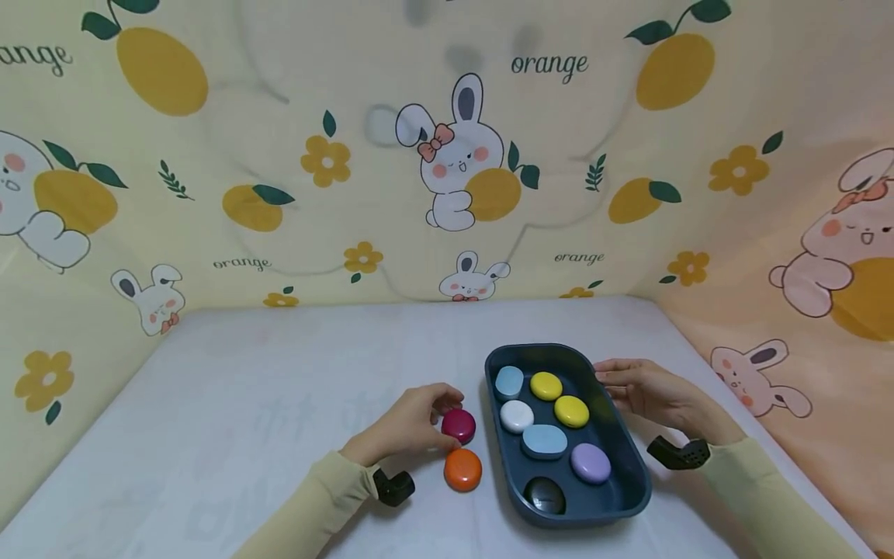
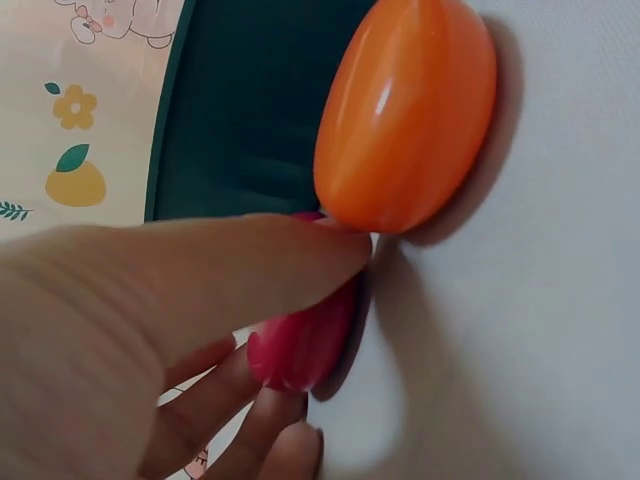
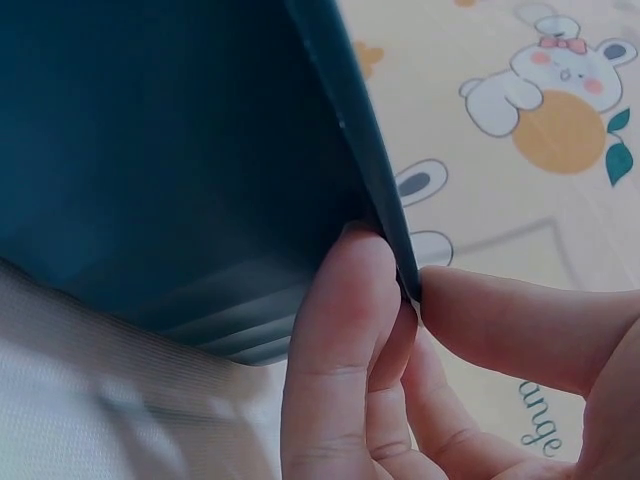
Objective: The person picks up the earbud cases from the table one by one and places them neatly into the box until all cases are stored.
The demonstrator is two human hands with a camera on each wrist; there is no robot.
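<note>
On the white tabletop, my left hand (image 1: 412,419) has its thumb and fingers around a glossy crimson rounded piece (image 1: 459,426). Just nearer to me lies an orange rounded piece (image 1: 463,470); in the left wrist view the thumb tip is right at its edge. To the right stands a dark blue-grey tray (image 1: 606,427). My right hand (image 1: 653,396) pinches the tray's rim at its far right side, thumb and fingers on either side of the edge in the right wrist view. Most of the crimson piece is hidden by the left thumb in the left wrist view.
Inside the tray lie two light-blue pieces (image 1: 545,442), two yellow ones (image 1: 572,411), a white one (image 1: 517,417), a purple one (image 1: 590,463) and a black one (image 1: 545,495). A patterned cloth backdrop (image 1: 335,225) rises behind the table and along its sides.
</note>
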